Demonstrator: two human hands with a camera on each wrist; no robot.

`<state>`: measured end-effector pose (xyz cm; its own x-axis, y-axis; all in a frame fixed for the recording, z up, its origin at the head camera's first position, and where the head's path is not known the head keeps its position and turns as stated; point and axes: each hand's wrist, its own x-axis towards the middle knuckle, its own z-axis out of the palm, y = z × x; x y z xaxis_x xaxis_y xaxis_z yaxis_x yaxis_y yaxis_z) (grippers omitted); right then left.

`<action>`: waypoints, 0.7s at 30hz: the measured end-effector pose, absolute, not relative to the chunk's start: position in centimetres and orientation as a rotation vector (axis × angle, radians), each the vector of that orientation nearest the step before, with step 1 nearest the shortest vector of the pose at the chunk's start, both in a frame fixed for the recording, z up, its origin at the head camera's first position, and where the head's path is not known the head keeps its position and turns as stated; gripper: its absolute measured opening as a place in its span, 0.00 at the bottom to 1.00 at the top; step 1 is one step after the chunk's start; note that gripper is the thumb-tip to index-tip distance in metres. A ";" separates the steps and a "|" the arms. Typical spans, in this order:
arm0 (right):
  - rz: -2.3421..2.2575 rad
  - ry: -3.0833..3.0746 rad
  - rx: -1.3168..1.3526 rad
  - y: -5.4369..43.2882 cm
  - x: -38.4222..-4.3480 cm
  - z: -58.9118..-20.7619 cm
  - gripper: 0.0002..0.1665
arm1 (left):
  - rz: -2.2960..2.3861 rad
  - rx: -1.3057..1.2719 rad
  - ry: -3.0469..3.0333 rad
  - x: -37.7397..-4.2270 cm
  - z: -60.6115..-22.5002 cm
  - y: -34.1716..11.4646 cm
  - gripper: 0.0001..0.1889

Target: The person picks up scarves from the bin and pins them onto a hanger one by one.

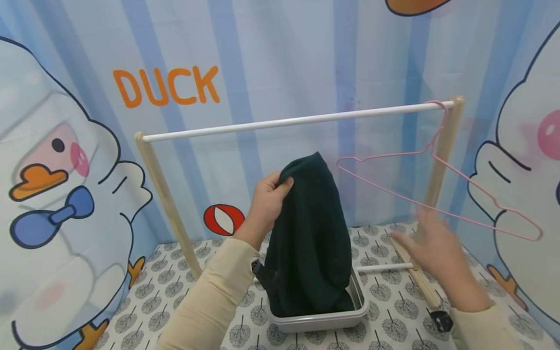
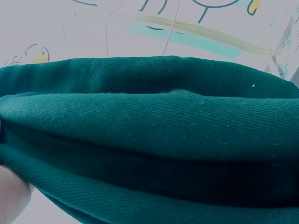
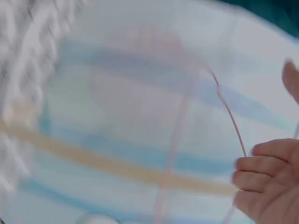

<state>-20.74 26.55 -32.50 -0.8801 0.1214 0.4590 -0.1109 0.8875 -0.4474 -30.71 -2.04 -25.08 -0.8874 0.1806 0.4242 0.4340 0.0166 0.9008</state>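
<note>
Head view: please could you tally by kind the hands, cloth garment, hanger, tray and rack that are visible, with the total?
Left hand and right hand: 2
Dark green cloth: 1
Pink hanger: 1
Tray: 1
Rack: 1
Total: 6

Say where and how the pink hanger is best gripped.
Likely best pinched at the neck of the pink hanger, just below the hook, from the front with the right hand: the hook sits over the white rail, so a grip there should lift it off.
</note>
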 end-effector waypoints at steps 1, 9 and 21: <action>0.596 -2.491 -0.005 27.5 -20.9 -31.5 0.47 | -1.978 -0.643 -2.093 -30.7 -25.1 -2.1 0.08; 0.435 -2.259 -0.252 33.3 -21.7 -27.5 0.26 | -1.970 -0.676 -2.096 -30.5 -25.3 -2.2 0.09; 0.414 -2.420 -0.406 36.4 -22.7 -27.7 0.26 | -1.985 -0.668 -2.126 -30.5 -25.7 -2.2 0.09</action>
<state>-22.69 36.40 -27.75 -0.7463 0.3859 0.5423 0.1836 0.9025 -0.3895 -30.49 -2.24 -25.67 -0.8880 0.2131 0.4074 0.4210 0.0210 0.9068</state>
